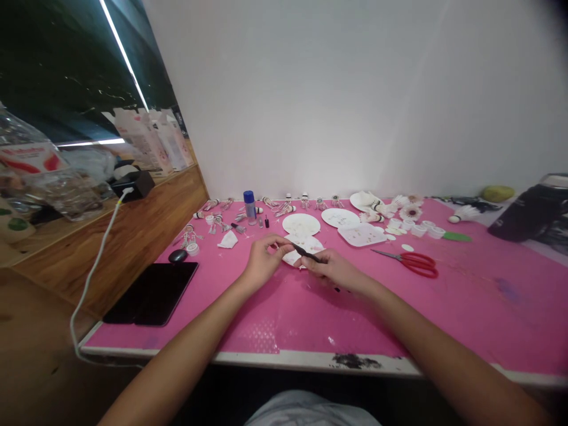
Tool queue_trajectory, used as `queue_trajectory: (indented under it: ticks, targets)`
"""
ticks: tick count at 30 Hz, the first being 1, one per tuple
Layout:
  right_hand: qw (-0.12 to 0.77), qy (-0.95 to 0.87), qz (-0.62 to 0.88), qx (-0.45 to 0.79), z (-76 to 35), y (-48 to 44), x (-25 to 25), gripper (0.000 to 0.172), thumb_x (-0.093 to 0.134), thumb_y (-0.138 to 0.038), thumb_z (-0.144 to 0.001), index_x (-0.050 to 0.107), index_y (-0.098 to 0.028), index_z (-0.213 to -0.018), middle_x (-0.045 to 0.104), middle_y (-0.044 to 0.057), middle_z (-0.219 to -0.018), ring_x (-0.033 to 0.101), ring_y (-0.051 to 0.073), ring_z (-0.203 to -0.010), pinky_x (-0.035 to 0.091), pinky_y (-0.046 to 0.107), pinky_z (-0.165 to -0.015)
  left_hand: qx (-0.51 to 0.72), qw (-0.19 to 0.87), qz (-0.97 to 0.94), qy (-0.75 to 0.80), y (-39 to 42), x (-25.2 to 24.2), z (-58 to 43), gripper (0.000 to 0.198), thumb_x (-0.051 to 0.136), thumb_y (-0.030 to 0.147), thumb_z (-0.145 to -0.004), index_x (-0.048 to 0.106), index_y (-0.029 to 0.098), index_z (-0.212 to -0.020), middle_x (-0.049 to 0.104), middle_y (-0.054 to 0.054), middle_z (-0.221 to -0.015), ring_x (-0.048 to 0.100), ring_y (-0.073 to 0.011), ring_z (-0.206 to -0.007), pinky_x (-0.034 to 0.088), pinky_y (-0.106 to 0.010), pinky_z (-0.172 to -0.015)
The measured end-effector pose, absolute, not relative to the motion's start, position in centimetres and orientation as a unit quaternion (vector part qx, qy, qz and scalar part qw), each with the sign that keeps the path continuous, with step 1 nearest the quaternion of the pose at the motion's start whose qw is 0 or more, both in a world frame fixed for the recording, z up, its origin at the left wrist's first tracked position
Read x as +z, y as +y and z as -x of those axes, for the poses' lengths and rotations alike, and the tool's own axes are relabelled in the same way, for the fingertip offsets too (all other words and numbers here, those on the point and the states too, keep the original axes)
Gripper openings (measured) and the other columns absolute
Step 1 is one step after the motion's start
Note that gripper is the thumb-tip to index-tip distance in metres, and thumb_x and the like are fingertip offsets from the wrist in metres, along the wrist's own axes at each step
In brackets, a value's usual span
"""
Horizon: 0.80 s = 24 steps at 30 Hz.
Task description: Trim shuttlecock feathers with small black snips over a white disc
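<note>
Above a white paper plate (pixel 316 241) my two hands come together. My right hand (pixel 331 267) is closed round a slim dark pointed tool (pixel 306 253), which looks like tweezers, its tip directed up and left. At that tip my left hand (pixel 266 257) is pinched; whatever sits between its fingers is too small or hidden to make out. Just behind lies another white plate (pixel 302 224) with small pale bits on it. A folded white tissue (pixel 228 239) rests to the left of my left hand.
Red-handled scissors (pixel 417 263) lie right of my hands. Behind stand a blue-capped bottle (pixel 249 207), several shuttlecock pieces, a white tray (pixel 361 234) and small tubs (pixel 418 231). A black tablet (pixel 166 293) and mouse (pixel 178 256) are at left, a dark flask (pixel 530 207) far right.
</note>
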State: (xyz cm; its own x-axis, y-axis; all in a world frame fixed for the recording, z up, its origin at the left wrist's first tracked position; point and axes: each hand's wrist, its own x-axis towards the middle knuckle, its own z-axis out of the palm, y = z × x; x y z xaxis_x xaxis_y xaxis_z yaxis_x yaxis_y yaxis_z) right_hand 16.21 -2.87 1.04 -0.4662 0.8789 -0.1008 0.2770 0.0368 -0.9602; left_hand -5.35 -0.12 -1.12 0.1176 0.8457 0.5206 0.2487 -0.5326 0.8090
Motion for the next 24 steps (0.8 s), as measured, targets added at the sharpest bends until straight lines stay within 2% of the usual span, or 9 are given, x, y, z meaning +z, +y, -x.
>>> queue_trajectory:
  ticks: [7, 13, 19, 24]
  targets:
    - [0.278, -0.570, 0.393, 0.666, -16.28, -3.04, 0.72, 0.060, 0.075, -0.067, -0.083, 0.073, -0.013, -0.109, 0.028, -0.011, -0.059, 0.019, 0.005, -0.045, 0.015, 0.021, -0.041, 0.538, 0.282, -0.692, 0.389, -0.13, -1.11, 5.43, 0.017, 0.072, 0.034, -0.092, 0.079, 0.019, -0.087, 0.078, -0.006, -0.090, 0.069, -0.0199, -0.085, 0.049, -0.032, -0.082]
    - [0.270, -0.540, 0.386, 0.697, -16.30, -3.20, 0.83, 0.059, 0.073, -0.067, -0.085, 0.071, -0.014, -0.111, 0.029, -0.011, -0.060, 0.016, 0.004, -0.045, 0.011, 0.019, -0.041, 0.541, 0.278, -0.687, 0.398, -0.12, -1.17, 5.31, 0.014, 0.073, 0.032, -0.090, 0.079, 0.020, -0.086, 0.078, -0.006, -0.089, 0.069, -0.0201, -0.085, 0.049, -0.032, -0.082]
    - [0.252, -0.515, 0.369, 0.732, -16.22, -3.50, 1.04, 0.054, 0.071, -0.065, -0.089, 0.068, -0.017, -0.113, 0.028, -0.011, -0.062, 0.014, 0.004, -0.046, 0.011, 0.018, -0.040, 0.557, 0.257, -0.683, 0.396, -0.02, -1.37, 5.36, 0.014, 0.074, 0.031, -0.089, 0.080, 0.021, -0.096, 0.078, -0.007, -0.096, 0.067, -0.0200, -0.088, 0.050, -0.032, -0.083]
    - [0.225, -0.475, 0.346, 0.777, -16.43, -3.41, 0.92, 0.047, 0.066, -0.060, -0.094, 0.066, -0.017, -0.113, 0.030, -0.010, -0.064, 0.011, 0.004, -0.046, 0.011, 0.016, -0.038, 0.555, 0.260, -0.685, 0.394, -0.03, -1.39, 5.40, 0.011, 0.074, 0.030, -0.089, 0.079, 0.021, -0.090, 0.077, -0.006, -0.091, 0.067, -0.0208, -0.088, 0.050, -0.033, -0.084]
